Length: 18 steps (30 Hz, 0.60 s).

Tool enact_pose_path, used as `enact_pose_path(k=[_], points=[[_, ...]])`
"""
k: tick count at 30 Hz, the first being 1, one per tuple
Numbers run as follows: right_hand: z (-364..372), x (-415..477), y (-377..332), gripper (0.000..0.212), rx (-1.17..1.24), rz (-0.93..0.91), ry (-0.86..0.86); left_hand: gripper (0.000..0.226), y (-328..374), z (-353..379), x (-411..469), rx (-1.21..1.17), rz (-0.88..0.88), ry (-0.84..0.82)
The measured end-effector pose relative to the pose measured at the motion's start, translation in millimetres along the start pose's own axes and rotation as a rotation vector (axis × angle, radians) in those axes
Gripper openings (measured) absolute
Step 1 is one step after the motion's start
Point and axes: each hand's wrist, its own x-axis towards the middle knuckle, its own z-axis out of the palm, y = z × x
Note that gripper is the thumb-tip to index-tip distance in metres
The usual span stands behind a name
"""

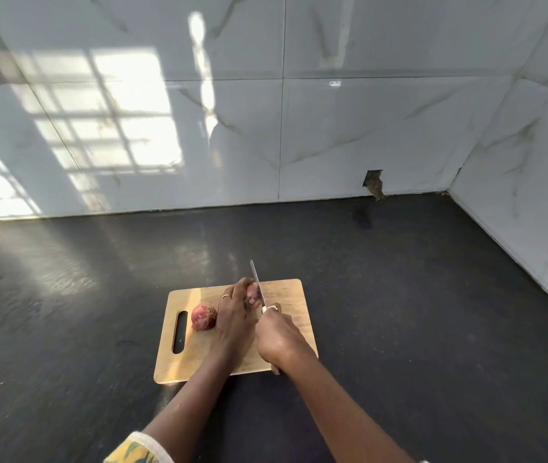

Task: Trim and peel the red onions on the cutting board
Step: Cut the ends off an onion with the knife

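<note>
Fisted right hand [277, 335] on slim steel knife [256, 279]

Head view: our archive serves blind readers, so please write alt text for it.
A right hand holds a knife against a red onion that the left hand grips on a wooden cutting board. A second red onion lies beside the board's handle slot.

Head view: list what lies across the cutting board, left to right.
Handle slot → loose onion → left hand → right hand gripping the knife. The second onion overlaps hand and blade, so it is left out.
</note>
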Motion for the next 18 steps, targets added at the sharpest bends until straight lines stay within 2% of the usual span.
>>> enact_pose_path(k=[6,12,18], points=[[5.5,12.9,-8.5,0.036,0.085,0.019,0.035,0.033,1.7,-1.7,3.2,0.002,-0.021,0.004],[12.2,4.4,1.9,0.037,-0.055,-0.011,0.067,0.033,-0.2,3.0,8.0,0.014,-0.080,0.034],[12.9,14.3,4.8,0.042,0.057,0.032,0.032,0.031,-3.7,3.3,9.9,0.036,-0.086,0.037]])
